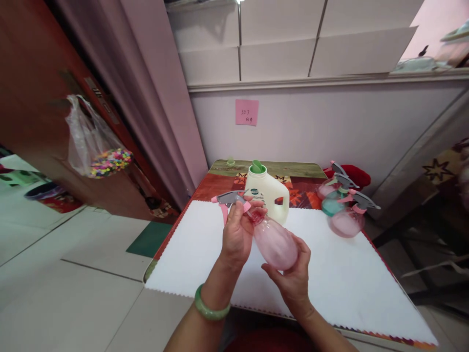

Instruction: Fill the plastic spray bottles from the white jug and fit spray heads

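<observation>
My left hand (pixel 238 232) grips a spray trigger head (pixel 230 198), grey with a pink trigger and collar. In my right hand (pixel 298 278) is a see-through pink spray bottle (pixel 276 244), held round its base and tilted with its neck up toward the left. The pink collar is right beside the bottle's neck; whether it is joined there I cannot tell, as fingers cover part of it. Just behind stands a cream jug (pixel 276 195) with a side handle and a green spout (pixel 258 166) in its open mouth.
At the table's right stand a pink spray bottle (pixel 346 224), a teal one (pixel 331 204) and another pink one behind. A small green cap (pixel 230 161) lies at the back left. White cloth (pixel 190 244) covers the table. A bag of colourful bits (pixel 110 161) hangs from the door.
</observation>
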The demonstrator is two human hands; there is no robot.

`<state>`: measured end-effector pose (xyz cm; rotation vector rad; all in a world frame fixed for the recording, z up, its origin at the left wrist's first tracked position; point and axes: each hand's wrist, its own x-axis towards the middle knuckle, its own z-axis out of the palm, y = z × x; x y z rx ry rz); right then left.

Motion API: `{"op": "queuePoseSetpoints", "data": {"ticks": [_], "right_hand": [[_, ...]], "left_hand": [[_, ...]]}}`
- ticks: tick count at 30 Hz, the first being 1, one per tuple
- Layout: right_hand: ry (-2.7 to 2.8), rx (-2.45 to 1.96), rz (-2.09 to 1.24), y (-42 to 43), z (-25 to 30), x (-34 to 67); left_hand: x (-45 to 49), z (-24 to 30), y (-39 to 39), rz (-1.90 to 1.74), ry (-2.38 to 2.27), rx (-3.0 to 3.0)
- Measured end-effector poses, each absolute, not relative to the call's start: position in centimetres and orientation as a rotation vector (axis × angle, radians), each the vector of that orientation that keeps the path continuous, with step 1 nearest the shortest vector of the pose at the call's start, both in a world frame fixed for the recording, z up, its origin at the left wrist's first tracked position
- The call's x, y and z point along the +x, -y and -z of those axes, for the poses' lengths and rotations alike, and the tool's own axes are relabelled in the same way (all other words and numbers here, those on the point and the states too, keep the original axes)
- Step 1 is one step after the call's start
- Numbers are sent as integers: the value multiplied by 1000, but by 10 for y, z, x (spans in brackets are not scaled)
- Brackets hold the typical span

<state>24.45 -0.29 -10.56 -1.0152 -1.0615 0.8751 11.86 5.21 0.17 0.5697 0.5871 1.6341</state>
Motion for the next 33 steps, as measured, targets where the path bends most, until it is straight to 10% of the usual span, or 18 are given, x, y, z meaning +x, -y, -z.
{"op": "queuePoseSetpoints", "data": {"ticks": [20,33], "right_hand": [[853,-1073,-1233,-7,129,314],[1027,-771,-1105,-111,6,348]], "left_hand": [[1,49,-75,-1936,-626,109],[25,144,-58,-1689,-693,66]]}}
